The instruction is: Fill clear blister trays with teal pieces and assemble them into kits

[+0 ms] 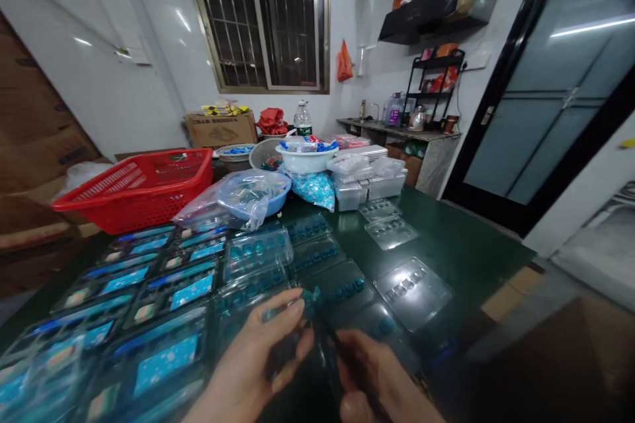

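Observation:
My left hand [253,357] sits low at the centre, its fingers pinched on a small teal piece [310,297]. My right hand [372,377] is just to its right, gripping a slim dark tool [350,360], whose exact kind I cannot tell. Both hands are over clear plastic blister trays with rows of teal items, and the nearest tray [342,294] lies just beyond my fingers. To the left, several boxed packs with blue cards [169,317] lie side by side. An empty-looking clear tray [411,294] rests to the right.
The trays lie on a dark green table [446,238], whose right edge drops to the floor. Behind them stand a red plastic basket [139,188], a plastic bag over a blue bowl [248,198], a white bowl [306,158] and stacked clear boxes [364,178].

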Motion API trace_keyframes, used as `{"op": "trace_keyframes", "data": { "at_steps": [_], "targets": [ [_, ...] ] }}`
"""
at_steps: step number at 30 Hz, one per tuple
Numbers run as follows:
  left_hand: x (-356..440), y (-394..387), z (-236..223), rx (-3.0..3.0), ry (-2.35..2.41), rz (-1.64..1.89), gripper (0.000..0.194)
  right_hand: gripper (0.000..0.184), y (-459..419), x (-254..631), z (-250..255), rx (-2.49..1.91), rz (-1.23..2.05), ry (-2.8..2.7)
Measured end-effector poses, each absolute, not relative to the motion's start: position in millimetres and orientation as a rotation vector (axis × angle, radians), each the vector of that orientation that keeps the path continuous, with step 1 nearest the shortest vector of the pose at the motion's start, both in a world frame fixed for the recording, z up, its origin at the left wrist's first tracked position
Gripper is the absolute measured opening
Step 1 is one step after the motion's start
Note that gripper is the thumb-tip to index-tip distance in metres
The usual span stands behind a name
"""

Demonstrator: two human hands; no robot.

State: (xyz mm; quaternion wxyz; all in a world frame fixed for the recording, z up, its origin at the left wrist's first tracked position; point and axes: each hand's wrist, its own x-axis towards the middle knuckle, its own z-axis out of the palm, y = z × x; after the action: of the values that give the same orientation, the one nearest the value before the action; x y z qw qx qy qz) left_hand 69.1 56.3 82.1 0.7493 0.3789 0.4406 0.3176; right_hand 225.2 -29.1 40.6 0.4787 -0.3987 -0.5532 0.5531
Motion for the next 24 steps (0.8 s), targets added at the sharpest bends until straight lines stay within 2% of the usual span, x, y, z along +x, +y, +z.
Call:
{"op": "trace_keyframes", "data": {
  "at_steps": [8,15,20,24],
  "targets": [
    [89.1,53.0,72.8,0.831,0.938,0.658,0.044,0.050,-34.8,230.8,46.7,-0.956,1.249,-1.197],
    [107.0,64.0,72.7,0.920,0.896,0.590,0.040,0.034,-26.5,247.3,51.0,-0.962,1.185,-1.275],
    [119.3,73.4,75.3,1.061,0.818,0.476,0.032,0.035,-21.9,259.1,44.1,-1.010,1.106,-1.292],
    [126.0,82.4,69.7,1.086,0.805,0.432,0.036,0.039,-20.8,265.1,43.9,-1.061,1.074,-1.246]
  ]
}}
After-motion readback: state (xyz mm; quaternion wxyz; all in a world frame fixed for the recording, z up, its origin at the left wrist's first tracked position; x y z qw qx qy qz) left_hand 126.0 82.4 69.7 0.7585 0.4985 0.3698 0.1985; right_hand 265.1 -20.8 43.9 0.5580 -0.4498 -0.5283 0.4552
